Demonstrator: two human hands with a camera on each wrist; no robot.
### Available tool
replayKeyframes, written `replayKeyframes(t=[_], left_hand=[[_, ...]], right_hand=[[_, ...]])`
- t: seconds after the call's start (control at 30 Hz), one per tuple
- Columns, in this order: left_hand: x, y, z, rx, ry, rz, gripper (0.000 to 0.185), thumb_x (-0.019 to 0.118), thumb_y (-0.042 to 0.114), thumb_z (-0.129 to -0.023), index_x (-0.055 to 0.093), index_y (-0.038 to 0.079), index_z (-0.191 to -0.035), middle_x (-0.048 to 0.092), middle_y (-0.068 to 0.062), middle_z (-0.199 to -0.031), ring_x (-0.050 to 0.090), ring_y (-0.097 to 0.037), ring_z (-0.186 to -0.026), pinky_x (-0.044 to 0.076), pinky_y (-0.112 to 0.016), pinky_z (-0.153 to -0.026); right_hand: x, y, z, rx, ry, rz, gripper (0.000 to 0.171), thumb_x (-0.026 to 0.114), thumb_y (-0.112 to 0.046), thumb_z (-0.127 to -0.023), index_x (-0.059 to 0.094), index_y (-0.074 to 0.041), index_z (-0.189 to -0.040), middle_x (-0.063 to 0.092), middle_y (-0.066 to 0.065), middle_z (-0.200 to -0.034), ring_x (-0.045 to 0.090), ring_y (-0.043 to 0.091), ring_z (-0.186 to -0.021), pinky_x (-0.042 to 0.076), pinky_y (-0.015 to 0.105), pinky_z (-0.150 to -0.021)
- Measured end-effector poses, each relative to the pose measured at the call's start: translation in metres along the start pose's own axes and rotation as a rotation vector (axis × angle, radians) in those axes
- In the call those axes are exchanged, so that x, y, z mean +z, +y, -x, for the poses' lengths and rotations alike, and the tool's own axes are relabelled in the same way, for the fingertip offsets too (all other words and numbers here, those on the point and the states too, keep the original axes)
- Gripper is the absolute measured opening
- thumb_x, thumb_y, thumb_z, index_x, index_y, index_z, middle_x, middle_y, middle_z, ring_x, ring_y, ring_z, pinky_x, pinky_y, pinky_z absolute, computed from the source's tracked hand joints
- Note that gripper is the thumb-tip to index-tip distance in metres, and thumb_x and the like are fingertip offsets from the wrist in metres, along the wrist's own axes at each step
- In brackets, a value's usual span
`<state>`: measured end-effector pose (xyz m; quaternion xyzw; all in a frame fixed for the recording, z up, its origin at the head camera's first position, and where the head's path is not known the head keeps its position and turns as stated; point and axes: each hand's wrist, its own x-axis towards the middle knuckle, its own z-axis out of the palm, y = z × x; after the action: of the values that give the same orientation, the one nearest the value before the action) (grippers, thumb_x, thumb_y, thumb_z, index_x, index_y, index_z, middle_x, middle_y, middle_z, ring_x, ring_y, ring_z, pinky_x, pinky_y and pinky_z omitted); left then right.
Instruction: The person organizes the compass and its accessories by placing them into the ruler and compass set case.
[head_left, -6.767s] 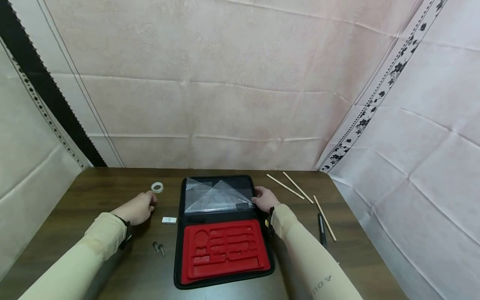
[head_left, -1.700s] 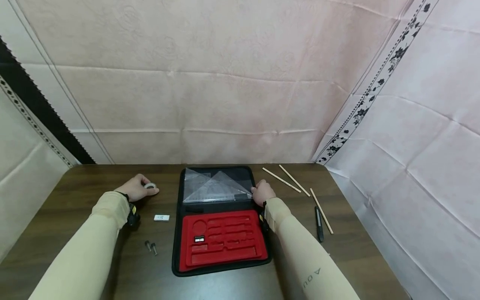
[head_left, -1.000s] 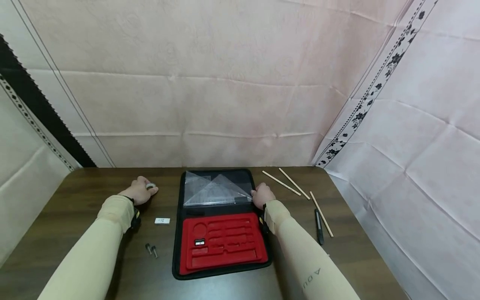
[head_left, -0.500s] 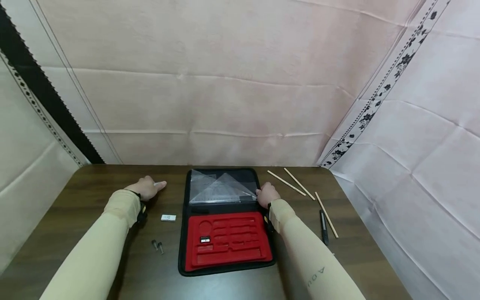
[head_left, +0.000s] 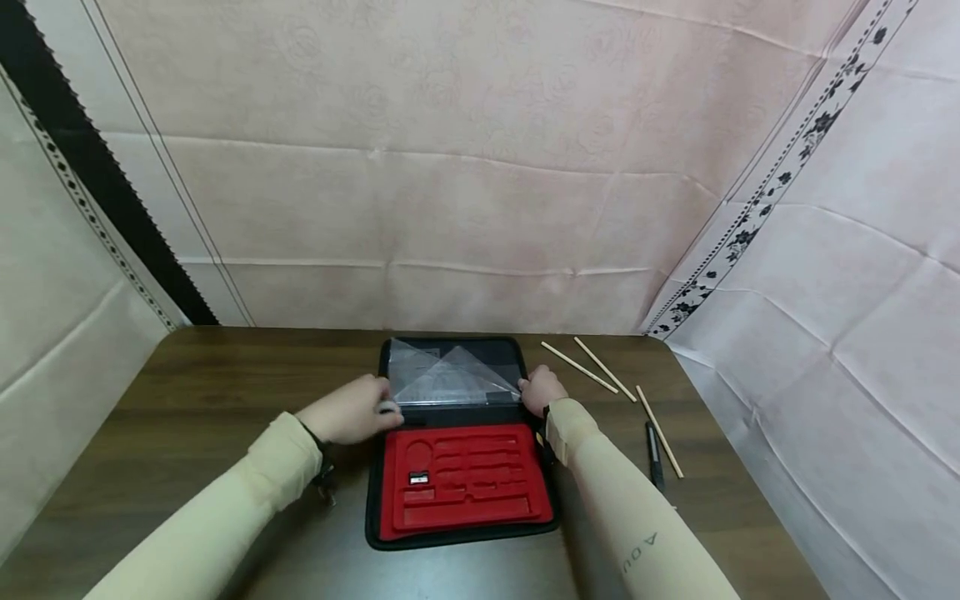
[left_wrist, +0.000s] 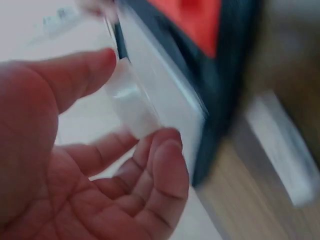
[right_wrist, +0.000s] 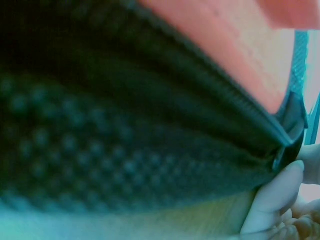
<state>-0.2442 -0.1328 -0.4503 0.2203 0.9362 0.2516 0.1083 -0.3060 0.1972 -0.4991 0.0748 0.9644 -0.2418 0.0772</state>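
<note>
An open black zip case (head_left: 372,525) lies mid-table, with a red moulded tray (head_left: 480,487) in its near half. Clear set squares (head_left: 450,375) sit in the far half. A small black piece (head_left: 419,478) sits in one slot of the tray. My left hand (head_left: 352,412) pinches a small roll of clear tape (head_left: 387,407) at the case's left edge. In the blurred left wrist view the tape roll (left_wrist: 131,107) sits between thumb and fingers of the left hand (left_wrist: 140,97). My right hand (head_left: 542,388) holds the case's right edge, a fingertip (right_wrist: 272,195) on the zip.
Three thin wooden sticks (head_left: 592,367) and a black pen (head_left: 655,457) lie on the dark wooden table (head_left: 187,392) to the right of the case. Small metal pieces (head_left: 327,493) show beside my left sleeve. Pink cloth walls close in the back and right.
My left hand took the tape roll from the table's left side and carried it right to the case's edge. The right hand stayed on the case.
</note>
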Motion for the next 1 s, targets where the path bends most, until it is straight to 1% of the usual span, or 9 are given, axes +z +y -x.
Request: replayKeyframes(t=[0.07, 0.13, 0.2, 0.27, 0.5, 0.7, 0.9, 1.0], left_hand=[[0.009, 0.015, 0.003, 0.041, -0.020, -0.010, 0.019, 0.071, 0.023, -0.089, 0.061, 0.008, -0.095, 0.054, -0.002, -0.082, 0.050, -0.014, -0.071, 0.045, -0.033, -0.065], [0.017, 0.026, 0.006, 0.069, -0.045, -0.020, 0.018, 0.072, 0.022, -0.088, 0.063, 0.010, -0.097, 0.055, -0.001, -0.084, 0.051, -0.013, -0.072, 0.046, -0.033, -0.068], [0.025, 0.033, 0.009, 0.095, -0.059, -0.029, 0.016, 0.071, 0.021, -0.088, 0.063, 0.012, -0.098, 0.057, -0.001, -0.085, 0.052, -0.012, -0.071, 0.048, -0.033, -0.069], [0.031, 0.038, 0.011, 0.099, -0.068, -0.040, 0.018, 0.071, 0.022, -0.087, 0.064, 0.012, -0.100, 0.057, -0.001, -0.086, 0.052, -0.011, -0.071, 0.048, -0.032, -0.070], [0.041, 0.039, 0.010, 0.091, -0.052, -0.097, 0.028, 0.077, 0.025, -0.082, 0.068, 0.010, -0.105, 0.054, 0.000, -0.090, 0.052, -0.011, -0.073, 0.049, -0.032, -0.071], [0.049, 0.039, 0.006, 0.107, -0.035, -0.118, 0.030, 0.081, 0.024, -0.079, 0.069, 0.010, -0.102, 0.053, 0.002, -0.087, 0.052, -0.011, -0.074, 0.049, -0.033, -0.072], [0.053, 0.040, 0.004, 0.189, 0.034, -0.176, 0.024, 0.083, 0.021, -0.077, 0.066, 0.010, -0.090, 0.051, 0.003, -0.080, 0.051, -0.012, -0.071, 0.048, -0.033, -0.069], [0.053, 0.042, 0.003, 0.213, 0.050, -0.188, 0.024, 0.084, 0.019, -0.075, 0.065, 0.009, -0.087, 0.050, 0.002, -0.078, 0.050, -0.014, -0.070, 0.047, -0.034, -0.068]], right_hand=[[0.000, 0.000, 0.000, 0.001, 0.004, -0.003, 0.027, 0.052, -0.025, -0.100, 0.052, 0.002, -0.105, 0.059, 0.017, -0.099, 0.059, 0.033, -0.097, 0.046, 0.045, -0.086], [0.001, 0.000, -0.001, 0.006, 0.010, -0.006, 0.027, 0.053, -0.025, -0.100, 0.052, 0.002, -0.105, 0.059, 0.017, -0.099, 0.059, 0.033, -0.097, 0.045, 0.045, -0.087], [0.001, 0.000, -0.001, 0.009, 0.014, -0.007, 0.027, 0.053, -0.025, -0.100, 0.052, 0.002, -0.105, 0.059, 0.018, -0.099, 0.059, 0.033, -0.098, 0.045, 0.045, -0.087], [0.001, 0.000, -0.002, 0.010, 0.015, -0.006, 0.027, 0.053, -0.025, -0.100, 0.052, 0.001, -0.105, 0.059, 0.018, -0.099, 0.059, 0.034, -0.099, 0.045, 0.045, -0.087], [-0.001, -0.002, 0.000, 0.007, 0.014, -0.007, 0.027, 0.052, -0.026, -0.100, 0.052, 0.001, -0.106, 0.057, 0.019, -0.102, 0.058, 0.035, -0.100, 0.045, 0.046, -0.088], [0.001, 0.001, -0.002, 0.003, 0.014, 0.005, 0.027, 0.052, -0.026, -0.100, 0.051, 0.000, -0.105, 0.057, 0.018, -0.101, 0.058, 0.034, -0.100, 0.044, 0.045, -0.088], [0.003, 0.003, -0.005, 0.011, 0.016, 0.000, 0.026, 0.053, -0.027, -0.100, 0.051, 0.000, -0.104, 0.056, 0.017, -0.100, 0.058, 0.033, -0.098, 0.044, 0.045, -0.087], [0.004, 0.003, -0.005, 0.011, 0.015, -0.001, 0.026, 0.052, -0.027, -0.100, 0.051, -0.001, -0.104, 0.056, 0.017, -0.100, 0.058, 0.033, -0.098, 0.044, 0.045, -0.088]])
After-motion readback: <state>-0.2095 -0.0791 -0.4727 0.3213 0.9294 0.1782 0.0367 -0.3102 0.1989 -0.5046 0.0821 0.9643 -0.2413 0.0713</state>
